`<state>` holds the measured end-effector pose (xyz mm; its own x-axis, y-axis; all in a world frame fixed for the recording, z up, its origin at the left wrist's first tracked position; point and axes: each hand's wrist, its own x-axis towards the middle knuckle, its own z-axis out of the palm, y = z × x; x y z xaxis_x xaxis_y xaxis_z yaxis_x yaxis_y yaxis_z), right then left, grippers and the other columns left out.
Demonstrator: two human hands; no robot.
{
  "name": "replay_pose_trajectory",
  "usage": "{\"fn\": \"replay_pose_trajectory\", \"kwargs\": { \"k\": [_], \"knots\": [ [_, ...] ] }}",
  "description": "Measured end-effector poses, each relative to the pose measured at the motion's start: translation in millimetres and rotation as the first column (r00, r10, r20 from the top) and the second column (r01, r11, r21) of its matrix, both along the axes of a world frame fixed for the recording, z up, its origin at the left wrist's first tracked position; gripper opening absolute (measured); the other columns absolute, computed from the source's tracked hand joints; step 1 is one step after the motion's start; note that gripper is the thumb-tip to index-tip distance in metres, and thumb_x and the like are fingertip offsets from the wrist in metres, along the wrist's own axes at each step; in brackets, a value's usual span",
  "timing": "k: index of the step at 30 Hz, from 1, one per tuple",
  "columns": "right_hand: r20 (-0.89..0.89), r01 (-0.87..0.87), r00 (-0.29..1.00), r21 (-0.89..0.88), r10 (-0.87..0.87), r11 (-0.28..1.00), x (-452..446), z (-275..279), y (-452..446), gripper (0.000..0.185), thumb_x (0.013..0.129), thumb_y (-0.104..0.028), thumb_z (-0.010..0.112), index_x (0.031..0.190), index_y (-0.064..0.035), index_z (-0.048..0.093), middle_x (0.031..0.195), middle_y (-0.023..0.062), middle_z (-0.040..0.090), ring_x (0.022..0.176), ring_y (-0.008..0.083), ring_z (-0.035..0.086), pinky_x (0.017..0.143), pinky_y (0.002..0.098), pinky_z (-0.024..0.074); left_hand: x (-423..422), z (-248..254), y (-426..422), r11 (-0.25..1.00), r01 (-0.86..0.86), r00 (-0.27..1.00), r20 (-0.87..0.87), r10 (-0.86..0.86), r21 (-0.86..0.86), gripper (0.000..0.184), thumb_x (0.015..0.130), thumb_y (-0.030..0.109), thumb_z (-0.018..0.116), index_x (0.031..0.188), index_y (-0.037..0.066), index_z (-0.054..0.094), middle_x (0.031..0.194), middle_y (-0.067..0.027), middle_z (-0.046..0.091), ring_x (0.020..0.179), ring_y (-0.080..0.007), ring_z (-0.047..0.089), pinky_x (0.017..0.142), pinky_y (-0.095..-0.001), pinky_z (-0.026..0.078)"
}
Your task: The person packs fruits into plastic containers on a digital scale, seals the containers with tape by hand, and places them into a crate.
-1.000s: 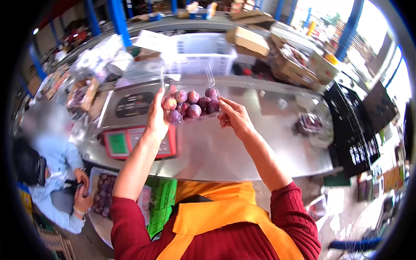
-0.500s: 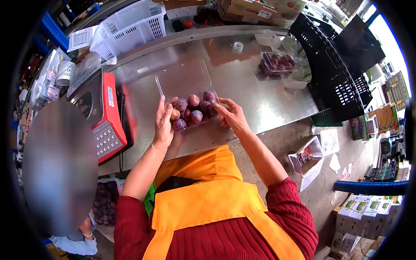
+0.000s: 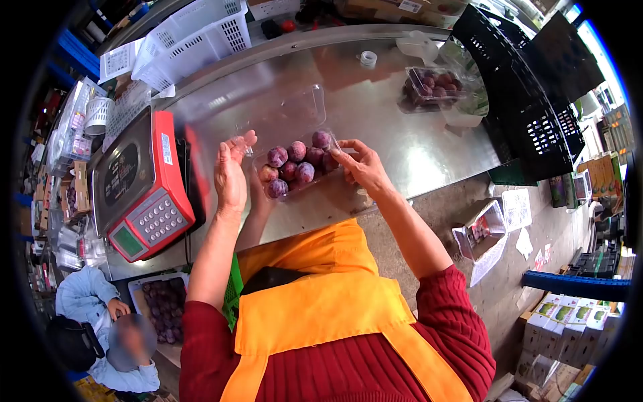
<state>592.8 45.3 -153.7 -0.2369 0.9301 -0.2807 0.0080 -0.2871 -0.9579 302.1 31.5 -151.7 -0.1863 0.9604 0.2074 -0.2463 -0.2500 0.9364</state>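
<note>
A clear plastic clamshell box (image 3: 289, 194) lies on the metal table with its lid (image 3: 315, 107) folded back, away from me. Several purple-red plums (image 3: 297, 151) fill it in a loose layer. My right hand (image 3: 367, 171) pinches the box's right edge, thumb over the rim beside a plum. Off the box's left side, my left hand (image 3: 231, 177) is held with fingers stretched out, holding nothing. Its fingertips are close to the lid's near left corner; I cannot tell whether they touch.
A red scale (image 3: 161, 194) stands at the left. Another clear box of plums (image 3: 435, 87) and a black crate (image 3: 516, 100) are at the right. A tape roll (image 3: 368, 59) and white basket (image 3: 194, 43) lie farther back. A co-worker (image 3: 100, 335) sits at lower left near a plum crate (image 3: 164, 308).
My left hand has come off the box's left side and moved left, its fingers opening. My right hand stays at the right edge. The co-worker has bent lower, uncovering the scale.
</note>
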Motion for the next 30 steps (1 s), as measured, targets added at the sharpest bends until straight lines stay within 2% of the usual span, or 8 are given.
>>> {"fn": "replay_pose_trajectory", "kwargs": {
  "k": [3,6,8,11,15,22,27,30],
  "knots": [
    [-0.184,-0.004,0.982,-0.189,-0.032,0.982,10,2,-1,0.049,0.095,-0.048,0.058,0.123,-0.008,0.057,0.074,0.0015,0.061,0.056,0.009,0.055,0.051,0.0227,0.045,-11,25,2,0.994,0.105,0.99,-0.093,-0.102,0.025,0.036,0.104,0.034,0.044,0.102,0.004,0.063,0.108,-0.0146,0.068,0.108,-0.0219,0.061,0.1,-0.0353,0.042],
    [-0.266,-0.021,0.963,-0.272,-0.054,0.962,15,0,-7,0.054,0.097,-0.054,0.05,0.124,-0.0079,0.055,0.075,0.0028,0.062,0.058,0.0108,0.059,0.051,0.0228,0.0469,7,58,5,0.971,0.233,0.86,-0.456,-0.229,-0.047,0.031,0.104,0.029,0.047,0.105,0.005,0.065,0.111,-0.0093,0.067,0.105,-0.018,0.061,0.096,-0.0335,0.044],
    [-0.252,-0.002,0.966,-0.253,-0.064,0.967,14,0,-10,0.056,0.097,-0.056,0.048,0.125,-0.0076,0.054,0.076,0.0031,0.062,0.059,0.0115,0.06,0.052,0.0231,0.048,28,79,4,0.929,0.367,0.474,-0.868,-0.146,0.043,0.033,0.101,0.029,0.049,0.125,0.009,0.061,0.137,-0.0097,0.054,0.126,-0.0257,0.049,0.107,-0.0404,0.034],
    [-0.195,0.04,0.977,-0.209,-0.082,0.977,10,1,-17,0.055,0.097,-0.054,0.049,0.125,-0.0072,0.055,0.077,0.0024,0.062,0.061,0.0117,0.06,0.054,0.0234,0.049,55,73,-6,0.917,0.396,-0.001,-0.999,-0.054,-0.05,0.045,0.1,0.032,0.046,0.144,0.021,0.047,0.155,-0.011,0.034,0.143,-0.0374,0.027,0.115,-0.051,0.016],
    [-0.102,0.063,0.993,-0.034,-0.067,0.997,4,1,-21,0.048,0.1,-0.042,0.051,0.131,-0.0056,0.057,0.078,0.0009,0.061,0.061,0.0086,0.059,0.053,0.0217,0.0497,79,58,-24,0.951,0.309,-0.15,-0.987,0.05,0.001,0.048,0.097,0.023,0.051,0.144,0.03,0.046,0.156,-0.0048,0.031,0.142,-0.0379,0.027,0.113,-0.0569,0.02],
    [-0.107,0.207,0.973,0.011,-0.205,0.978,-10,-2,-26,0.032,0.101,-0.023,0.052,0.123,-0.0012,0.062,0.07,0.0018,0.059,0.055,0.0085,0.054,0.049,0.0235,0.0468,85,50,-26,0.94,0.27,-0.005,-0.976,0.217,0.208,0.04,0.092,0.022,0.058,0.131,0.026,0.06,0.148,-0.0025,0.044,0.133,-0.0344,0.04,0.109,-0.0546,0.029],
    [-0.037,0.222,0.975,0.017,-0.221,0.975,12,9,-29,0.03,0.101,-0.018,0.05,0.121,0.0006,0.063,0.075,0.0036,0.065,0.054,0.0093,0.058,0.05,0.0245,0.0506,66,23,-39,0.939,-0.149,0.439,-0.83,0.343,0.309,0.051,0.095,0.03,0.058,0.14,0.009,0.045,0.144,-0.0166,0.039,0.124,-0.0363,0.047,0.113,-0.0448,0.023],
    [0.07,0.368,0.926,0.064,-0.372,0.928,81,7,-26,0.03,0.101,-0.017,0.05,0.12,0.0014,0.064,0.073,0.0049,0.065,0.051,0.0101,0.058,0.047,0.0252,0.0503,87,18,-58,0.997,0.077,0.78,-0.621,-0.075,-0.023,0.06,0.097,0.034,0.059,0.145,0.009,0.034,0.142,-0.0148,0.034,0.117,-0.0296,0.052,0.099,-0.039,0.042]
  ]
}}
